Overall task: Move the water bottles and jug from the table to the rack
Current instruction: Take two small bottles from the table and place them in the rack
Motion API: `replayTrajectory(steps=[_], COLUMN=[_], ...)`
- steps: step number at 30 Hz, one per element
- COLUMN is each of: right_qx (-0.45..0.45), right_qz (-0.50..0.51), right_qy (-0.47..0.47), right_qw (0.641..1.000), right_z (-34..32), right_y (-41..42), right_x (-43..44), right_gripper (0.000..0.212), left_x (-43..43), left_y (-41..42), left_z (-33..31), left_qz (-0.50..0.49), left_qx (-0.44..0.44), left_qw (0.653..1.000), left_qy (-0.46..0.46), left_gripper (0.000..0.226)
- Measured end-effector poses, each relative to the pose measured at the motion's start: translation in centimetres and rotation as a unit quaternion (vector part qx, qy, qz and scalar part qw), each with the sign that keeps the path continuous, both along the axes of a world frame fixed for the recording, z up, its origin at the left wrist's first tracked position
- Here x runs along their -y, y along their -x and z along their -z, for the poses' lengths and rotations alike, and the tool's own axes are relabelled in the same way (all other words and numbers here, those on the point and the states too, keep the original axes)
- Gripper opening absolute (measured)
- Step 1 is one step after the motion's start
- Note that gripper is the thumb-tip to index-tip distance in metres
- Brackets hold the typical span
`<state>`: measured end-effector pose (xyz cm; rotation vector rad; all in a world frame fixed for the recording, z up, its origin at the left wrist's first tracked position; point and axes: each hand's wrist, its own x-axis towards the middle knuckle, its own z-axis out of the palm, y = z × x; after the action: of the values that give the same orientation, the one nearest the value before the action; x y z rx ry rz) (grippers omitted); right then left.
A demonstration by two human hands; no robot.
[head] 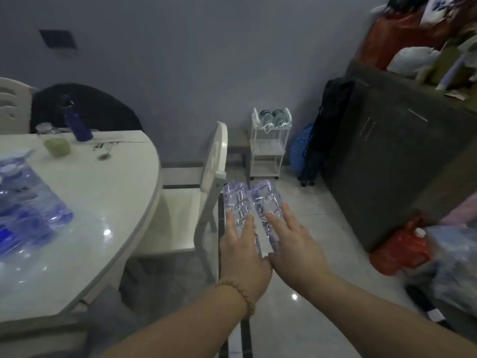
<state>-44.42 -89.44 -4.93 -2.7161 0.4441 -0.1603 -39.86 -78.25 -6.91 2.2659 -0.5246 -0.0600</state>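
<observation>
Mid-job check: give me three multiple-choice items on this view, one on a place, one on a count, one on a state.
1. Where does the white rack stand?
A on a chair seat; B on the floor by the far wall; C on the dark cabinet.
2. How many bottles are being carried?
A one; B three; C two.
3. The dark blue flask on the table is:
A upright; B lying on its side; C held in a hand.

Answers: 1 B, its feet sit on the tiles at the wall. 2 C, the left hand grips the left bottle and the right hand grips the right bottle. 3 A, it stands cap up.
</observation>
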Motion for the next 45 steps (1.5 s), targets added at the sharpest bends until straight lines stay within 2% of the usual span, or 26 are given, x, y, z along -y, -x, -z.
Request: replayTrajectory(steps=[8, 20, 27, 34, 39, 45], right_qx=[0.015, -0.018, -0.035, -0.081, -0.120, -0.158], right_qz=[0.053, 0.123, 0.106, 0.050, 0.030, 0.038], right_qy=[-0.028, -0.070, -0.098, -0.130, -0.157, -0.173], right_qw=[0.998, 0.990, 0.989, 0.987, 0.980, 0.971], right_z=[0.2, 2.2, 4.3, 7.9, 9.4, 13.7], right_y=[-5.2, -22.3, -33.1, -46.3, -54.3, -62.4], right_x=[11.9, 28.6, 38.3, 48.0, 51.9, 54.3], right_gripper=[0.084, 0.081, 0.083, 0.084, 0.086, 0.084], left_x=[12.4, 28.9, 38.3, 46.5, 50.0, 52.1], left_y=[-6.1, -25.4, -35.7, -46.1, -53.1, -61.6], left_z=[-0.4, 1.2, 3.8, 7.5, 8.9, 13.7], left_qz=[0.048, 0.132, 0.105, 0.025, -0.013, 0.013], left_qx=[-0.021, -0.029, -0.071, -0.131, -0.191, -0.206], left_qw=[0.998, 0.989, 0.991, 0.990, 0.980, 0.977], left_qy=[-0.022, -0.055, -0.039, -0.051, -0.053, -0.062], left_gripper=[0.087, 0.089, 0.089, 0.087, 0.090, 0.086])
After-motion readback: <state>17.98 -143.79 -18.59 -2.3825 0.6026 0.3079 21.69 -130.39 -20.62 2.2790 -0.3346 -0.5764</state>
